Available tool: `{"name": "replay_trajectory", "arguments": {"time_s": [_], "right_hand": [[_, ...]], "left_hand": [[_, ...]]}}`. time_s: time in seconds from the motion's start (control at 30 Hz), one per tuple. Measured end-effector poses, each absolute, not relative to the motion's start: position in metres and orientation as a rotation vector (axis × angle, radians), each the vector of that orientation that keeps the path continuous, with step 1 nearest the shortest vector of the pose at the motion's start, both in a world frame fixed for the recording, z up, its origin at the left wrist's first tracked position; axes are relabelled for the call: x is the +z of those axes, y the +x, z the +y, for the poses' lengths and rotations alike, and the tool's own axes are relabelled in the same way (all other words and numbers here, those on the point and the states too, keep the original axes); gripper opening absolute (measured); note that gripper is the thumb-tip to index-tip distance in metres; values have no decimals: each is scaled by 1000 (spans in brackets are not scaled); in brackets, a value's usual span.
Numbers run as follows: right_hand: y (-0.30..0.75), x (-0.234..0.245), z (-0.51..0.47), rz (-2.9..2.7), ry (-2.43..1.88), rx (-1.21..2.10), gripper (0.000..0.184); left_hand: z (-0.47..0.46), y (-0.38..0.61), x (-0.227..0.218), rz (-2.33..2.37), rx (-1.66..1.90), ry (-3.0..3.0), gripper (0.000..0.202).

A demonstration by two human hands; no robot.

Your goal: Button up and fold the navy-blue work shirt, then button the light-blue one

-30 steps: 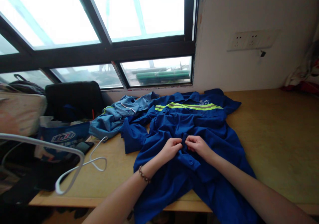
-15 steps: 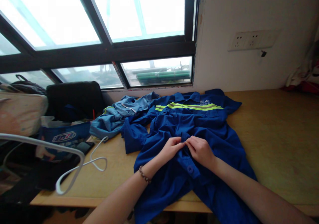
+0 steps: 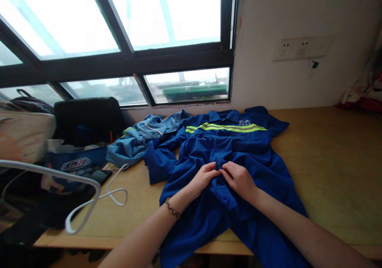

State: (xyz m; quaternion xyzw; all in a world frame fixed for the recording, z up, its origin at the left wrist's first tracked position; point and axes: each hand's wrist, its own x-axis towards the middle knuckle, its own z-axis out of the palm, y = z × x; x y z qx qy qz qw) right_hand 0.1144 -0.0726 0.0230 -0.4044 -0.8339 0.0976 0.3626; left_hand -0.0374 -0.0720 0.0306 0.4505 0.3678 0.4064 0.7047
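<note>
Head view: forearms enter from the bottom edge, a braided bracelet (image 3: 172, 208) on the left wrist. Table (image 3: 331, 160) is yellowish-brown with a paler front edge; the lower part of the blue garment (image 3: 232, 152) splits in two and drops over it. Left hand (image 3: 205, 175) and right hand (image 3: 240, 179) meet mid-garment, each pinching fabric of the front strip between thumb and fingers, tips almost touching; exact fold hidden by the fingers. One dark-blue button (image 3: 225, 199) shows just below the grip. White cable (image 3: 59, 171) loops over the table's left front corner, apart from the left forearm. Left side is tight — blue printed bag (image 3: 79, 164), pale bag (image 3: 24, 134) and dark clutter sit against that edge. Room is on the right: tabletop runs from the garment's side out past the right of view and back to the wall (image 3: 283, 9). Farther back, light-blue garment (image 3: 135, 144) lies crumpled against the blue one's sleeve; the blue one's collar end, with yellow-green reflective band and white print, lies near the back edge. Black panel (image 3: 89, 119) stands behind the bags. Beyond — dark-framed window (image 3: 179, 13) on the left, socket strip (image 3: 304, 48) with a small black piece (image 3: 314, 64) below it, red-and-white cloth (image 3: 367, 93) at back right; green rolls (image 3: 195, 91) outside the glass.
</note>
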Motion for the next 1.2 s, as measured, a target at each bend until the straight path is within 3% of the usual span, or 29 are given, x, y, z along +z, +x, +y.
{"name": "replay_trajectory", "arguments": {"time_s": [0.13,0.33,0.4,0.67,0.83,1.03,1.2], "right_hand": [[112,23,-72,-2054,-1044,543,19],[113,9,-54,-1548,-1055,1631,28],[114,8,-51,-1429,-1070,1728,28],[108,42,-84,-1979,-947,820,16],[109,49,-91,-2184,-847,714,24],[105,39,-92,-2300,-850,543,57],[103,30,-91,-2172,-985,551,38]], "left_hand": [[-71,-38,29,829,893,1046,22],[-66,-42,21,902,848,1228,12],[-64,-43,17,959,862,1253,17],[-58,-47,17,1053,1048,1271,26],[-49,-55,14,1095,1115,1230,28],[-38,-62,2,1066,1085,1051,31],[-38,-61,-1,1090,1079,1096,31]]}}
